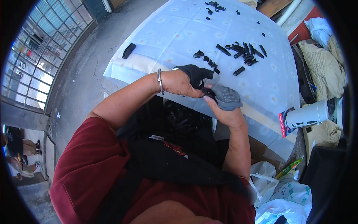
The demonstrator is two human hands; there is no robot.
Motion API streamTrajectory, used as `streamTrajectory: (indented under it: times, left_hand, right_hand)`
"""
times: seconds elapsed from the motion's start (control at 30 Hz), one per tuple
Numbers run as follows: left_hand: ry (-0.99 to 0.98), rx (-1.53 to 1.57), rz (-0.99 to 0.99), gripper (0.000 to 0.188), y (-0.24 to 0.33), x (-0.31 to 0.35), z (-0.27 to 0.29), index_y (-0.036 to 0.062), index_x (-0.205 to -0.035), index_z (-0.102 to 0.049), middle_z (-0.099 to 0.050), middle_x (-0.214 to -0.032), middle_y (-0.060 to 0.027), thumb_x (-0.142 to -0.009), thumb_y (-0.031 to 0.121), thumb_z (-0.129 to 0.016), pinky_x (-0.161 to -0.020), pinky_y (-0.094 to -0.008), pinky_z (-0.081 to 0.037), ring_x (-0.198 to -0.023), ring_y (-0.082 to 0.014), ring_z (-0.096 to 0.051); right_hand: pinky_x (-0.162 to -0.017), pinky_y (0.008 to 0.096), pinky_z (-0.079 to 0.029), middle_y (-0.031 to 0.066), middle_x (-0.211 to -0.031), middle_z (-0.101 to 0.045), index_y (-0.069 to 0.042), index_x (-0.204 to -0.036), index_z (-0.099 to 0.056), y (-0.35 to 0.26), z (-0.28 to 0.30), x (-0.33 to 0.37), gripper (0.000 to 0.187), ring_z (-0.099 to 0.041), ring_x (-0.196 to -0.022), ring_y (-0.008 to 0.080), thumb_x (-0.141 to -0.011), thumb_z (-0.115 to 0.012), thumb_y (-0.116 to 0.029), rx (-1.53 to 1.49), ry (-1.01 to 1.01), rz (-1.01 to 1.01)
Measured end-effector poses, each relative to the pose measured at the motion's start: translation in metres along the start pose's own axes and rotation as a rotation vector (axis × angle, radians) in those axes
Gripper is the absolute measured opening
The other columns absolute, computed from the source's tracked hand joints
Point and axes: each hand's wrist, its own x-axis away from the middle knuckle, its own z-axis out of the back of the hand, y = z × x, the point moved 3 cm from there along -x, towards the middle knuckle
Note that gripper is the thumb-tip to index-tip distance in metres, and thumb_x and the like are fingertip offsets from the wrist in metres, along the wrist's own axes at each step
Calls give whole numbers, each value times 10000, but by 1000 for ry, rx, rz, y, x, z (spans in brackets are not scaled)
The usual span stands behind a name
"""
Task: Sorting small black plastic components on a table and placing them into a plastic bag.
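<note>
- Table (268, 89) under a pale, flower-printed cover, set beside a paved walkway, bears scattered black parts.
- Person (93, 160) in a dark red shirt and black apron sits or stands at its near edge.
- Cluster of slim black parts (246, 54) lies loose beyond the hands, to the right.
- Left hand (184, 80), partly gloved in black, meets the right over the table's edge; its thumb touches the held part, though whether its grip pinches cannot be told.
- Right hand (225, 104), partly gloved in grey, pinches that part between thumb and fingers.
- Small black part (210, 93) sits between both hands.
</note>
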Motion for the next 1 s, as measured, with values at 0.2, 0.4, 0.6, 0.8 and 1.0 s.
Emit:
streamTrajectory:
  times: [0.2,0.4,0.6,0.8,1.0]
  left_hand:
    - [113,217,298,433,-14,15,-20,16,-1001,-569,-608,-829,-135,-874,409,-438,-703,-314,-445,-737,-204,-551]
    - [360,345,357,390,-19,22,-22,22,-908,-605,-501,-614,10,-906,368,-425,-456,-219,-363,-509,-56,-423]
    - [236,239,237,380,-5,18,-11,20,-825,-579,-459,-551,6,-908,357,-424,-444,-229,-359,-480,-68,-413]
    - [194,61,242,323,0,13,-13,-15,-800,-532,-530,-681,-203,-894,265,-403,-597,-397,-409,-630,-362,-496]
    - [279,-135,6,228,-2,15,-29,-31,-797,-527,-548,-705,-201,-854,153,-406,-630,-429,-424,-699,-373,-524]
  right_hand:
    - [-638,395,-439,119,-779,-599,-44,-959,-560,-7,-7,-3,285,-570,-715,316,-760,-621,-238,95,141,-162]
    - [-651,377,-443,138,-789,-595,-29,-975,-558,-2,10,0,256,-578,-721,302,-800,-577,-216,38,154,-161]
    - [-682,378,-438,135,-833,-595,-45,-992,-571,-6,12,6,233,-563,-736,307,-816,-556,-197,205,-8,-137]
    - [-684,409,-423,125,-815,-590,-58,-952,-573,-13,2,3,209,-549,-735,312,-779,-576,-175,379,-20,-84]
    - [-692,415,-425,141,-802,-587,-35,-937,-567,-16,-21,6,217,-554,-755,326,-764,-581,-164,386,151,-125]
